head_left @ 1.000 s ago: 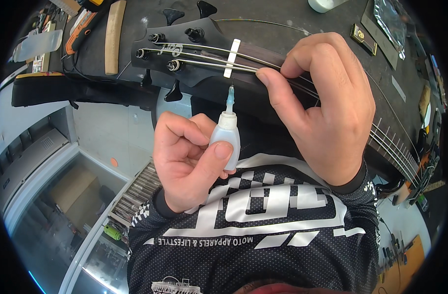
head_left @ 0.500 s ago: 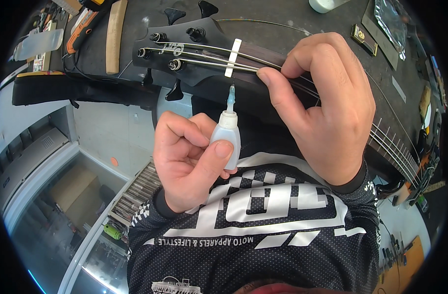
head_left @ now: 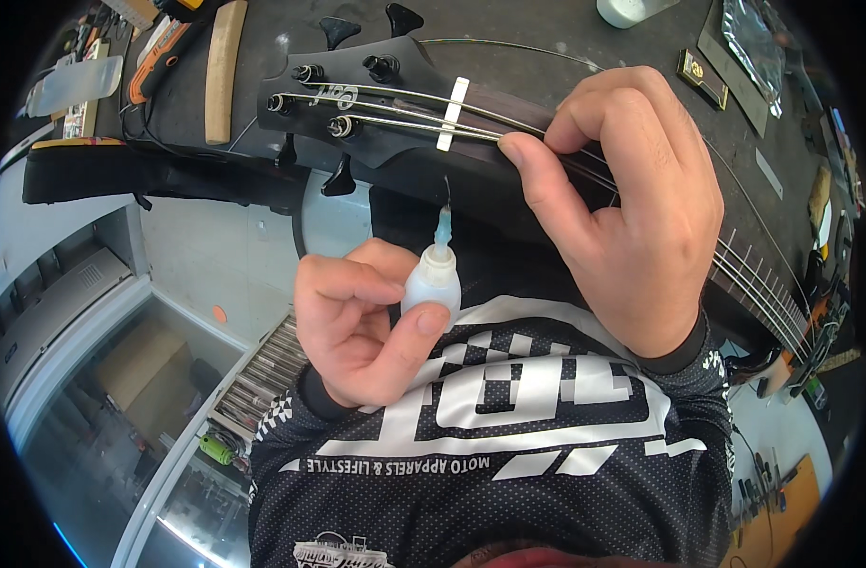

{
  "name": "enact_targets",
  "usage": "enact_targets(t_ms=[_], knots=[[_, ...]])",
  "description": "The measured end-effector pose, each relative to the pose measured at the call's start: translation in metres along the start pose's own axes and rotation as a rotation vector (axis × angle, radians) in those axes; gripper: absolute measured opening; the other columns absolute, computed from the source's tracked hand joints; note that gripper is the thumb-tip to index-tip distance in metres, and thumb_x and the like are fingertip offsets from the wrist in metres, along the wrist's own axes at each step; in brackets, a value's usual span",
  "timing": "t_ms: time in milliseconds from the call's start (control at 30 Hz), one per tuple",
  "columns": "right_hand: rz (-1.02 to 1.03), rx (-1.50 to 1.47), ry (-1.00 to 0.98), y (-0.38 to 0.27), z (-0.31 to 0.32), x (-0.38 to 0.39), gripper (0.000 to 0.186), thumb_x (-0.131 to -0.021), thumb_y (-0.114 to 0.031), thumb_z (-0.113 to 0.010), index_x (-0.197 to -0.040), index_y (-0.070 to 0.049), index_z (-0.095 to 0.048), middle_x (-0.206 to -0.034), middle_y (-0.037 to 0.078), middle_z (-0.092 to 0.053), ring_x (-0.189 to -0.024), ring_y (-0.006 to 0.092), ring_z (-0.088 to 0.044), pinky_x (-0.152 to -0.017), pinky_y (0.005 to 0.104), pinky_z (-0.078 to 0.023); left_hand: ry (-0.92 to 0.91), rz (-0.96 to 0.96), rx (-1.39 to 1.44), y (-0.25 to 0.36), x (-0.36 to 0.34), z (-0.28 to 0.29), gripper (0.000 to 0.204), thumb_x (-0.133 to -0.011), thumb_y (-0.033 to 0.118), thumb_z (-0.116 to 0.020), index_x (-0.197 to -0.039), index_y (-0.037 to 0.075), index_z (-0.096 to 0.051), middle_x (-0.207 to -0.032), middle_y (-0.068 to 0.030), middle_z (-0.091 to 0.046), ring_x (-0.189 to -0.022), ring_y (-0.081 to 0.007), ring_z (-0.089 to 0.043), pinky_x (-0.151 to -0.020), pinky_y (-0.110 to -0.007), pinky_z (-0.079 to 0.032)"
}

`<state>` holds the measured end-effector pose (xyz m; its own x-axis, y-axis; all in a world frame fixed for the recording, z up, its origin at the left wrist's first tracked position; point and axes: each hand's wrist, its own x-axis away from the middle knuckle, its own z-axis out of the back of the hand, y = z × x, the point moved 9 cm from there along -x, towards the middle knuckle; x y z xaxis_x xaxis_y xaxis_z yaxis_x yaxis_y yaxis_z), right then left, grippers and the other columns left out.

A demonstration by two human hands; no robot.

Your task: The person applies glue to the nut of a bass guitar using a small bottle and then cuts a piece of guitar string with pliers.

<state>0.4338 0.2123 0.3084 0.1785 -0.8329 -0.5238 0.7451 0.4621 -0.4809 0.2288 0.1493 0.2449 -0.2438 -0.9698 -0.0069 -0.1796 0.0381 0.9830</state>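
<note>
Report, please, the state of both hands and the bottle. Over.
Left hand gripping bottle, nozzle toward nut, not touching it. Right hand holding strings. Strings cross over nut. Over.

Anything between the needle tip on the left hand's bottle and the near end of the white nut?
Nothing visible between the needle on the bottle in the left hand and the near end of the white nut. Farther along, strings cross the nut; the right hand sits to its right, clear.
</note>
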Motion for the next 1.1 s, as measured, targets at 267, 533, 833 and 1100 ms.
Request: enact_targets(t_ms=[267,533,833,1100], knots=[[0.007,0.021,-0.029,0.008,-0.003,0.000,0.032,-0.077,-0.003,-0.093,-0.089,-0.003,-0.063,-0.088,0.008,-0.066,-0.077,0.0244,-0.066,-0.066,0.0344,-0.052,0.025,-0.108,-0.050,-0.020,0.006,0.008,0.051,-0.095,-0.012,-0.075,-0.133,0.000,-0.045,-0.115,-0.0258,-0.071,-0.095,-0.0229,-0.071,-0.088,-0.035,-0.059],[-0.023,0.017,-0.033,0.006,-0.003,-0.002,0.030,-0.081,-0.002,-0.091,-0.090,-0.002,-0.062,-0.089,0.009,-0.067,-0.078,0.0254,-0.065,-0.068,0.0352,-0.052,-0.026,-0.172,-0.167,-0.021,-0.001,0.004,0.047,-0.103,-0.004,-0.070,-0.140,0.000,-0.041,-0.114,-0.0254,-0.072,-0.084,-0.0219,-0.075,-0.076,-0.033,-0.065],[-0.028,0.038,-0.041,0.013,-0.006,-0.004,0.029,-0.083,-0.001,-0.090,-0.090,-0.001,-0.062,-0.090,0.008,-0.066,-0.078,0.0251,-0.064,-0.070,0.0350,-0.051,-0.026,-0.169,-0.174,-0.028,-0.006,0.006,0.048,-0.104,-0.003,-0.071,-0.141,0.000,-0.041,-0.115,-0.0239,-0.072,-0.088,-0.0210,-0.077,-0.078,-0.031,-0.066],[-0.046,0.035,-0.040,0.015,-0.006,-0.005,0.028,-0.085,0.000,-0.089,-0.090,0.000,-0.061,-0.090,0.008,-0.066,-0.078,0.0244,-0.063,-0.071,0.0340,-0.051,-0.035,-0.194,-0.169,-0.032,-0.009,0.007,0.049,-0.103,-0.005,-0.070,-0.142,-0.001,-0.041,-0.120,-0.0235,-0.070,-0.093,-0.0222,-0.077,-0.080,-0.032,-0.067]])
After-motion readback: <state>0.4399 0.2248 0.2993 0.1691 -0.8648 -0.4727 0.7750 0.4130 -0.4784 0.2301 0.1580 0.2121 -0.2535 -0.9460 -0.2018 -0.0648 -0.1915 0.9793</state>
